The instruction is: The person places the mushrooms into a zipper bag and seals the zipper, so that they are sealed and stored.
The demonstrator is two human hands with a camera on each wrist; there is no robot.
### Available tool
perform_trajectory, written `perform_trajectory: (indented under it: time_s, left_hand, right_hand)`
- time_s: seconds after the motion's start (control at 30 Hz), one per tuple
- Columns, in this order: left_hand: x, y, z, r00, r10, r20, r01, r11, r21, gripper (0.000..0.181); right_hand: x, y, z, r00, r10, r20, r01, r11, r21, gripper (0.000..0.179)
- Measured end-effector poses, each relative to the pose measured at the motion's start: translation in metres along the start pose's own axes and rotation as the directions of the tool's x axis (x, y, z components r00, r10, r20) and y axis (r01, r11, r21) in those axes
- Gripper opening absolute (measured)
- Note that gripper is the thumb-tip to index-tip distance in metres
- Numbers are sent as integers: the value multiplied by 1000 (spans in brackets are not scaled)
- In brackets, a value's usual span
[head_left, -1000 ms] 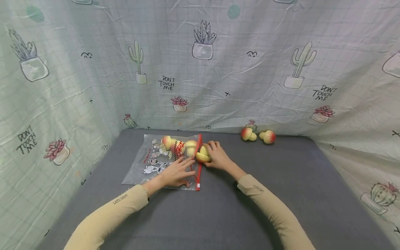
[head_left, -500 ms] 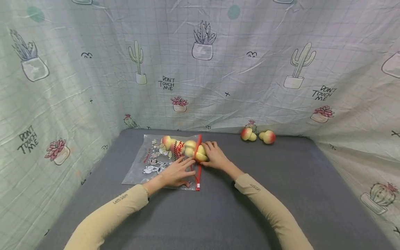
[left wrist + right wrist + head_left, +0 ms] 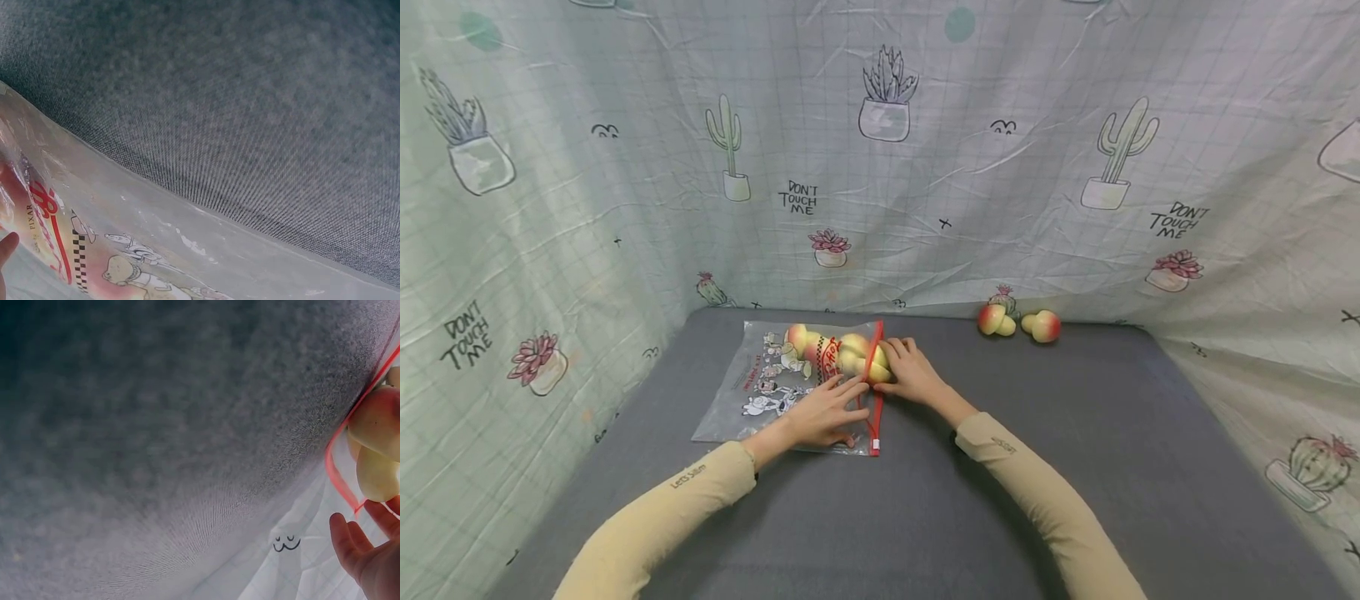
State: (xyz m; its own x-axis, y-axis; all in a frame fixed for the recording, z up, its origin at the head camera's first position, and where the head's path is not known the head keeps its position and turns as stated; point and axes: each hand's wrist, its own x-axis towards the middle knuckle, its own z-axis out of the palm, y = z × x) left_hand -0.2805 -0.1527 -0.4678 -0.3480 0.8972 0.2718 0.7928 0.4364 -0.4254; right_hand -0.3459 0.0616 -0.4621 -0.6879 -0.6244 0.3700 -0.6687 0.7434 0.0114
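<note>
A clear plastic zip bag (image 3: pixel 726 408) with a red-edged mouth lies flat at the left of the table. Several yellow-and-red toy mushrooms (image 3: pixel 853 347) show through its printed film. My left hand (image 3: pixel 820 412) rests on the bag near the mouth, its fingers spread. At the mouth, my right hand (image 3: pixel 917 375) holds a toy mushroom (image 3: pixel 880 367) between fingers and thumb, and the red edge crosses over it. Fingertips meet the pale stem (image 3: pixel 378 478) in the right wrist view, where the thumb is out of sight. The left wrist view catches one fingertip (image 3: pixel 9 245) over the bag.
Two more toy mushrooms, one (image 3: pixel 995 319) beside the other (image 3: pixel 1042 326), lie at the back of the grey table (image 3: pixel 1000 517). A patterned curtain (image 3: pixel 940 208) rises right behind them. The red zip's white slider (image 3: pixel 876 445) sits at the mouth's near end.
My right hand has moved left, taking the mushroom from just outside the bag's mouth to under its red edge. The left hand stays in place on the bag.
</note>
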Motion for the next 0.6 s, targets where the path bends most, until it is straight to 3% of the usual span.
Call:
perform_trajectory:
  time_s: [0.6]
  left_hand:
    - [1,0,0,999,-4,33,4,1000,-20,49]
  right_hand:
    - [11,-3,7,999,32,-5,-31,997,73,82]
